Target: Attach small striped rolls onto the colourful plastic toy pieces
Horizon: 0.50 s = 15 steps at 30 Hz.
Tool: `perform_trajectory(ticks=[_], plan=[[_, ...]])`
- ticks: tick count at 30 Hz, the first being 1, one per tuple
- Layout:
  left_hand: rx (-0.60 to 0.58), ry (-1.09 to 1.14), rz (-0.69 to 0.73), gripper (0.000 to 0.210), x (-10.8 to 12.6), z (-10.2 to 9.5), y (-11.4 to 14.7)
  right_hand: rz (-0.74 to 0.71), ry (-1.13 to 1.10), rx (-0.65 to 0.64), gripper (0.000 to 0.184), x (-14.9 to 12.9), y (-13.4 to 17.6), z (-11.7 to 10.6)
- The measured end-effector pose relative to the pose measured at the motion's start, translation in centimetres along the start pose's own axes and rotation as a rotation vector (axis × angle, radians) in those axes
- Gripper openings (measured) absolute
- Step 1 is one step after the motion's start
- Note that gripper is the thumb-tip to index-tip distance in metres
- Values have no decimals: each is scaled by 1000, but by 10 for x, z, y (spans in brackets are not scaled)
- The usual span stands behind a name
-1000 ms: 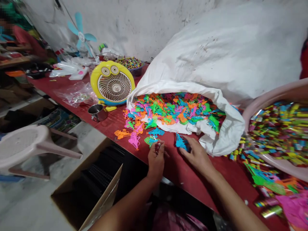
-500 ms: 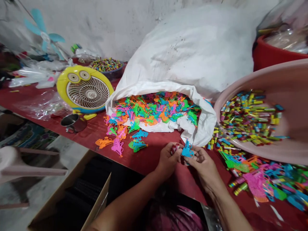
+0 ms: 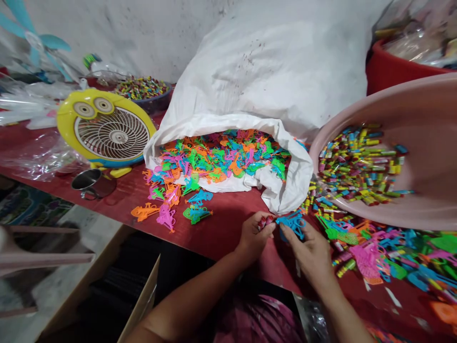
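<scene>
My left hand (image 3: 254, 237) is closed around small red-wrapped rolls (image 3: 264, 221), which look like candy. Pinched in my right hand (image 3: 314, 250) is a blue plastic toy (image 3: 293, 225) with a lattice part. Its narrow tip points at the left fingertips; whether it touches a roll I cannot tell. Both hands are over the table's front edge, below the mouth of a white sack (image 3: 285, 62). Many orange, pink, green and blue toys (image 3: 228, 155) fill that mouth, and several spill out to the left, including a green one (image 3: 197, 214).
A pink basin (image 3: 424, 157) with many wrapped rolls (image 3: 360, 166) stands at right, mixed toys and rolls (image 3: 371, 252) before it. On the left are a yellow fan (image 3: 67, 121), a metal cup (image 3: 93, 185) and a plastic stool (image 3: 43, 257). An open carton (image 3: 144, 295) stands below the table.
The blue toy has turned from upright to lying sideways in my right hand, its tip now towards my left hand. The left hand keeps its hold. The view has shifted slightly right.
</scene>
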<state>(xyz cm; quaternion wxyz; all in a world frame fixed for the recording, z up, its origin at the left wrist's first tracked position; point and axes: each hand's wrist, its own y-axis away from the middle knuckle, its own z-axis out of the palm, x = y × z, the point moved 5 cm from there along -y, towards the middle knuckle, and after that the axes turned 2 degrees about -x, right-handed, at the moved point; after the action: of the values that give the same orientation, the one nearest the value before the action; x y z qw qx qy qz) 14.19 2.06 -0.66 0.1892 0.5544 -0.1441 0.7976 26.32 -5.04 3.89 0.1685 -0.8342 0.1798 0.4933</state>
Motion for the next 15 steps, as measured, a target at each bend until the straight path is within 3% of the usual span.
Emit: perform_trajectory(ticks=[8,15], plan=[[-8,-55,4,16,0,0,1,-108,152,-25,26,-13,7,10],[-3,-144,32,20,-2,0,1,-174,208,57,27,-18,9,10]])
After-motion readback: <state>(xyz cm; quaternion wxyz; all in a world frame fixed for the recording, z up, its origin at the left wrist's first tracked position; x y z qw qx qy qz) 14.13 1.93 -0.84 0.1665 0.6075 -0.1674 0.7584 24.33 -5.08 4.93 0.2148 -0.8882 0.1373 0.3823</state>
